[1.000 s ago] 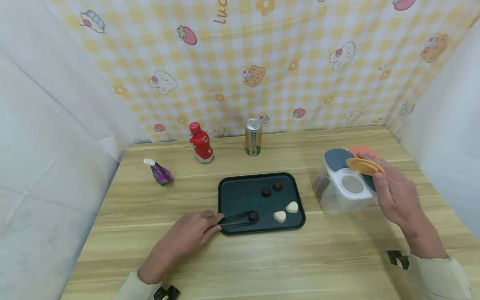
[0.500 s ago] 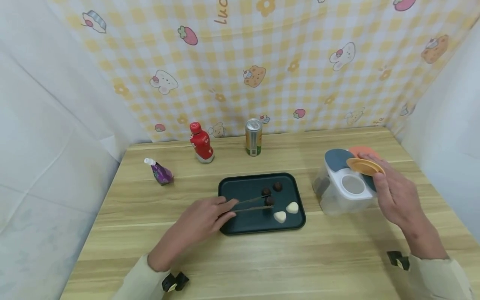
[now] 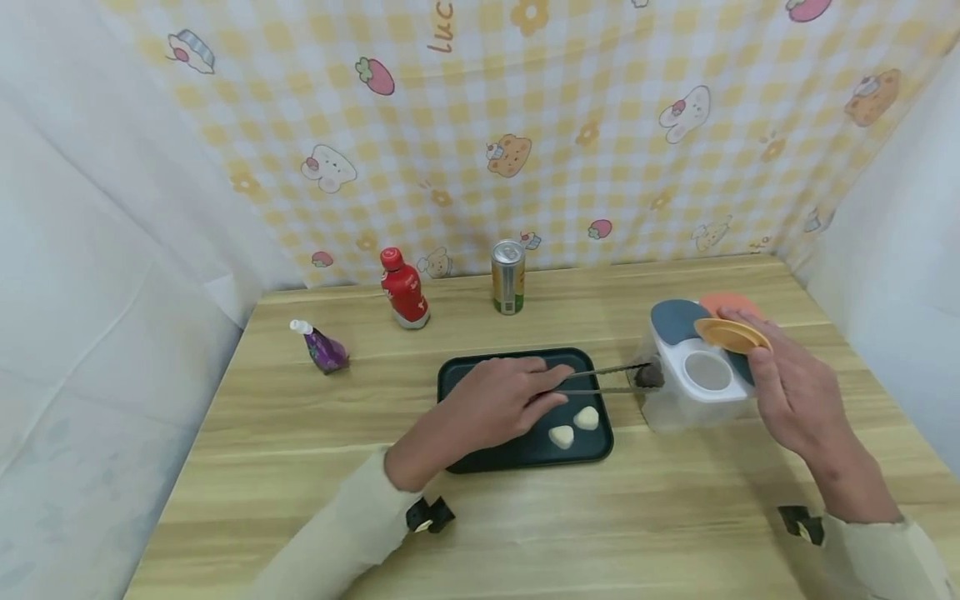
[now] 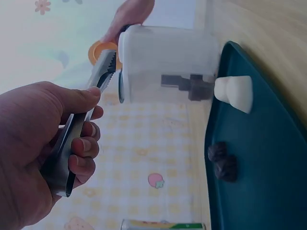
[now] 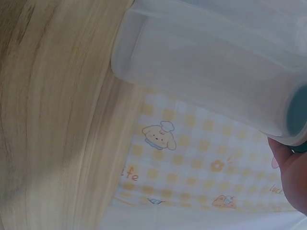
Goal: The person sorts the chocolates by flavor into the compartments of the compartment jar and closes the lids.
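We're seeing shiny metal tongs [image 3: 609, 379], a translucent plastic container [image 3: 678, 392], a smooth matt dark tray [image 3: 457, 379], a wood-grain table [image 3: 600, 533] and a printed cloth backdrop [image 3: 525, 125].

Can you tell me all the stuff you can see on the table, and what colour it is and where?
tray: 1, dark green, middle of the table
white pieces: 2, on the tray's near right part
dark balls on the tray: 2, brown, side by side in the left wrist view
tongs: 1, metal, reaching from the tray to the container
dark ball in the tongs: 1, brown, beside the container
container: 1, clear with a white top, right of the tray
orange lid: 1, lifted above the container
bottle: 1, red, at the back
can: 1, green and gold, at the back
pouch: 1, purple, left side
table: 1, light wood
left hand: grips the tongs
right hand: holds the orange lid
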Demonstrator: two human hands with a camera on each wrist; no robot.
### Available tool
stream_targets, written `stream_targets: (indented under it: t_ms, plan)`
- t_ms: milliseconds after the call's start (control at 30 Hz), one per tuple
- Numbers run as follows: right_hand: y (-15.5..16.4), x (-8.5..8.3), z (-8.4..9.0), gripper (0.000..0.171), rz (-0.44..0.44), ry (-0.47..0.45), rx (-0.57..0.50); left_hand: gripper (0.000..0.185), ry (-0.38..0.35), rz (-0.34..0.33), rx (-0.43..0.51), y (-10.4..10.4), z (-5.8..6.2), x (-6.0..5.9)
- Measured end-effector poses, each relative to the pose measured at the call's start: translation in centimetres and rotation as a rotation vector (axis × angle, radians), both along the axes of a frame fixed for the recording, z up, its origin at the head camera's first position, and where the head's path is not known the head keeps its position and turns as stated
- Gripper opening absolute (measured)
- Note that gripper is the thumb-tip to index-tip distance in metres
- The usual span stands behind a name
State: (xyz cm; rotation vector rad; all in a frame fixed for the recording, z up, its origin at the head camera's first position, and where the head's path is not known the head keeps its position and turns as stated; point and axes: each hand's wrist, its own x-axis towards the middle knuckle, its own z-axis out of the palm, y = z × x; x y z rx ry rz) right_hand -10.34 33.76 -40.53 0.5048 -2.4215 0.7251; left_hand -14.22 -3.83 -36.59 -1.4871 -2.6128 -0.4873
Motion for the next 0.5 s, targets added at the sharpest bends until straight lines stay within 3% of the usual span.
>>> stream_targets:
  t_ms: [500]
  plan:
    - [0.0,0.1,-0.2,0.048,-0.023,0.025,0.027,0.041,-0.036,-0.025,-0.057,5.1,1.4,-1.5]
